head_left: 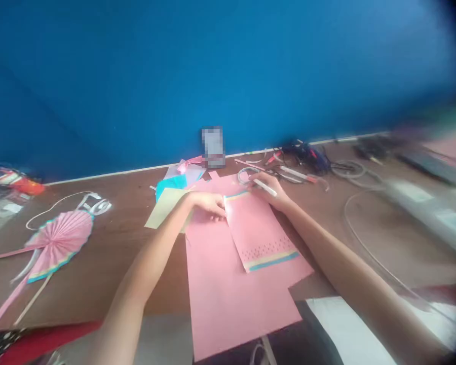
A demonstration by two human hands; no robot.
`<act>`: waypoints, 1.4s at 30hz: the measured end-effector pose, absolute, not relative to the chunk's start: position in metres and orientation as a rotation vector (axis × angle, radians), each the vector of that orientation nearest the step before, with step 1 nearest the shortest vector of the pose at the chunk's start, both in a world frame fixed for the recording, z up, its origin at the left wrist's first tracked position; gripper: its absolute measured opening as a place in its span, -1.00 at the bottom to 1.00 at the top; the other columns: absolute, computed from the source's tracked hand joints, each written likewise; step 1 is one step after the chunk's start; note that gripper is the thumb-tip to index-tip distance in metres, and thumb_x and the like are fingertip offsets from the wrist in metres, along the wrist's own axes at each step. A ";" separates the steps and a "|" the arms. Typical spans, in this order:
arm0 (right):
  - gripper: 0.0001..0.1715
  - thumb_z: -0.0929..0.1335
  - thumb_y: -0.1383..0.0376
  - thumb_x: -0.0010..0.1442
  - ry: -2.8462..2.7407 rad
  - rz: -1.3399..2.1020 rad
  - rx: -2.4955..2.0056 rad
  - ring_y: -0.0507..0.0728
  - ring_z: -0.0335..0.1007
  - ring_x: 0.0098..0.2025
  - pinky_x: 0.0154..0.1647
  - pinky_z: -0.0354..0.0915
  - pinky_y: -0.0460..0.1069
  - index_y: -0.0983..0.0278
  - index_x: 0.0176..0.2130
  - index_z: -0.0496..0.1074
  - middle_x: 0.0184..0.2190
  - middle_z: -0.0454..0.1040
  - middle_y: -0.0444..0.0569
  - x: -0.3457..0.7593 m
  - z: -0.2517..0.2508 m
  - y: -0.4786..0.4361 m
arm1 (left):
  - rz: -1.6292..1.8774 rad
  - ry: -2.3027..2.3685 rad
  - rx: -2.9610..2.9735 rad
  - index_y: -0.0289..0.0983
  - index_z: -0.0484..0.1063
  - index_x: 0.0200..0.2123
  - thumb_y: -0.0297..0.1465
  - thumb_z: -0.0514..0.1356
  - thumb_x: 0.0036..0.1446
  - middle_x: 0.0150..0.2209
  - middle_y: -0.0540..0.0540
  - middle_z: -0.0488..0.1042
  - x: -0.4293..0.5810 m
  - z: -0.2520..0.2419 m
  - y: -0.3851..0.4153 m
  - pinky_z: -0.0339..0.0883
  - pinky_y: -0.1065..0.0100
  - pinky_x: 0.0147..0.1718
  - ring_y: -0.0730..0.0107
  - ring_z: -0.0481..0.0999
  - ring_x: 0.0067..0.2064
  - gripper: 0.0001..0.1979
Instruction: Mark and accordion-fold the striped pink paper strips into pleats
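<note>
A smaller pink paper (262,223) with yellow and blue stripes at both ends and a band of dark seed-like marks lies over a larger pink sheet (228,299). My left hand (211,204) is closed at the smaller paper's left edge, its fingers curled against that edge. Near the paper's far right corner, my right hand (271,188) grips a slim white pen (265,187). The pen slants across the hand, and its writing tip is too blurred to make out.
To the left lies a pleated pink paper fan (63,235) beside a white cord (99,204). Yellow paper (167,205) and blue paper (171,186) sit behind my left arm. A phone-like device (213,147) leans against the blue wall. Cables (351,170) spread over the right side.
</note>
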State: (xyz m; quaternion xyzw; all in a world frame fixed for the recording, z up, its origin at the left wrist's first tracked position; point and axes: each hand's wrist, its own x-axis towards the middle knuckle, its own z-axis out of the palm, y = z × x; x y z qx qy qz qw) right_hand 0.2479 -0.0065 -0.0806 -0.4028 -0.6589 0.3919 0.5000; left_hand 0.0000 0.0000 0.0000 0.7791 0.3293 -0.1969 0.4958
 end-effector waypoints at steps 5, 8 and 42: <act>-0.61 0.47 0.17 -0.03 -1.620 1.005 -0.947 0.13 0.43 -0.33 -0.28 0.33 0.02 0.24 -0.18 0.43 -0.36 0.51 -0.08 0.247 -0.076 -0.009 | -0.613 1.127 2.152 -0.34 0.46 -0.52 -0.28 0.10 0.17 -0.54 -0.11 0.50 0.008 0.018 -0.028 0.23 0.40 -0.43 0.40 0.43 -0.48 -0.68; -0.64 0.46 0.16 0.00 -1.609 0.961 -0.962 0.11 0.41 -0.35 -0.30 0.31 0.01 0.23 -0.19 0.43 -0.37 0.51 -0.09 0.246 -0.074 -0.011 | -0.435 1.380 2.579 -0.35 0.48 -0.41 -0.38 0.04 0.20 -0.40 -0.22 0.52 0.028 0.022 -0.060 0.26 0.30 -0.39 0.22 0.49 -0.37 -0.73; -0.70 0.34 0.30 0.01 -1.627 0.602 -1.224 0.12 0.40 -0.40 -0.33 0.27 -0.01 0.24 -0.18 0.44 -0.44 0.50 -0.10 0.251 -0.080 -0.006 | 0.163 1.903 2.781 -0.37 0.20 0.18 -0.20 -0.02 0.27 0.17 -0.46 0.25 0.087 -0.062 -0.094 0.20 -0.02 0.04 -0.17 0.26 0.17 -0.49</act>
